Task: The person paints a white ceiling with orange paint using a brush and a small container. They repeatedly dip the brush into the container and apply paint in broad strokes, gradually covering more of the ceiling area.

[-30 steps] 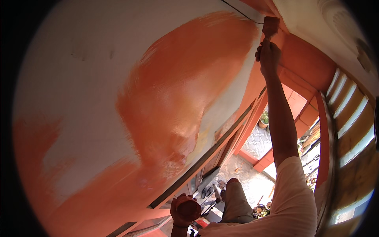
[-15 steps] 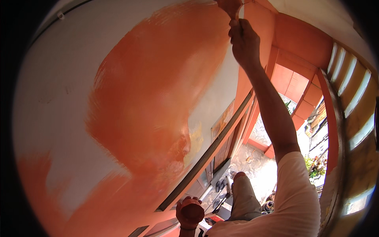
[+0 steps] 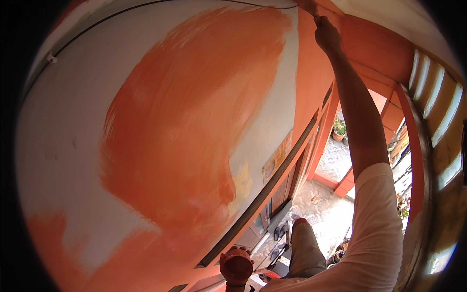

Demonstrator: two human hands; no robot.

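Note:
High at the top right, my right hand (image 3: pixel 328 35) is closed round the handle of a paintbrush (image 3: pixel 308 7). The brush is coated in orange and its far end is partly cut off by the picture's top rim. Low in the view, my left hand (image 3: pixel 227 265) is closed round a small round paint pot (image 3: pixel 239 266), smeared orange, with its opening facing up. A large patch of fresh orange paint (image 3: pixel 180 121) with streaky brush marks covers the middle of the pale wall (image 3: pixel 63 121).
A dark cable (image 3: pixel 102 28) runs along the wall's upper edge. A dark-edged ledge (image 3: pixel 258 194) slants below the painted patch, beside a small poster (image 3: pixel 277 155). Far down, shoes (image 3: pixel 279 232) lie on the floor near my leg (image 3: pixel 305 248). Slatted openings (image 3: pixel 440 97) line the right.
My right hand and the paintbrush have moved right and slightly up, off the orange patch to the wall's corner. My left hand still holds the pot. The view has shifted a little.

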